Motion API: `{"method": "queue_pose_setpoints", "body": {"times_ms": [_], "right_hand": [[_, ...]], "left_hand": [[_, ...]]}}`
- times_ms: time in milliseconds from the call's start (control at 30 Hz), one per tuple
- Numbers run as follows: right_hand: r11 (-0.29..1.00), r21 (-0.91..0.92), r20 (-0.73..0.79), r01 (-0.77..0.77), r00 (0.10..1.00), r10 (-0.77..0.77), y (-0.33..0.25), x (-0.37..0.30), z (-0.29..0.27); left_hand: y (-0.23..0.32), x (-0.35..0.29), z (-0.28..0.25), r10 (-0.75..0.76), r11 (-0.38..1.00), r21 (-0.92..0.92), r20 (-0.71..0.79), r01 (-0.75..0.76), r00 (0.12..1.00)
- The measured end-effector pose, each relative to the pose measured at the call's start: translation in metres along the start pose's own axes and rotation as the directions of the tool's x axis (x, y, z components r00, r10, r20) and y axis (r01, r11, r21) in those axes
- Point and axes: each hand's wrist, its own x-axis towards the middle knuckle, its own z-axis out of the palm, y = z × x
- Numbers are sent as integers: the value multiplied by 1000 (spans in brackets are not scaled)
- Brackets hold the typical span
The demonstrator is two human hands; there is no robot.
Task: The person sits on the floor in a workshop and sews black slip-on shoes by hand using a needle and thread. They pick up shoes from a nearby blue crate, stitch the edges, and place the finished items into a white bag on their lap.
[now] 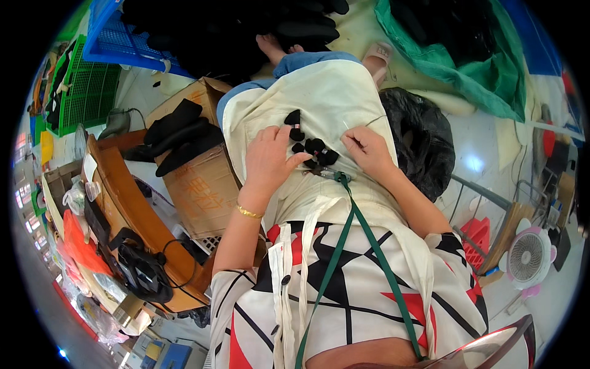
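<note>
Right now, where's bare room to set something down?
Best: the cream apron between its far edge and the small black fabric pieces. Also white floor right of the black plastic bag. Crowded: mid-lap, where those pieces, the metal tool, left hand and right hand sit close.

Bright, fairly even light fills the middle, with only soft shadows in the folds of the cream apron (319, 92). A bluish-white glare spot burns on the pale floor (474, 162), and windows (23, 195) glow at the far left. The black heap (215, 40) sinks into near-featureless darkness. Edges bend and details soften toward the rim, beyond which the corners are black.
</note>
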Motion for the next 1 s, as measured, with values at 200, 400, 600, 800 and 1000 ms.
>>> {"method": "queue_pose_setpoints", "body": {"times_ms": [200,400,600,800,1000], "right_hand": [[992,-77,-17,99,995,-101,4,1,6],[995,-70,-15,68,997,-69,2,1,7],[940,284,18,-191,981,194,-11,10,11],[678,664,187,-314,948,256,-52,40,52],[769,581,260,-268,956,136,-55,45,45]], "left_hand": [[-12,14,35,-221,972,-78,6,221,975],[-35,43,51,-240,947,-180,151,265,959],[-30,43,30,-543,205,-928,156,310,825],[9,17,20,-577,15,-990,107,142,810],[3,-13,14,-484,-312,-930,330,192,810]]}}
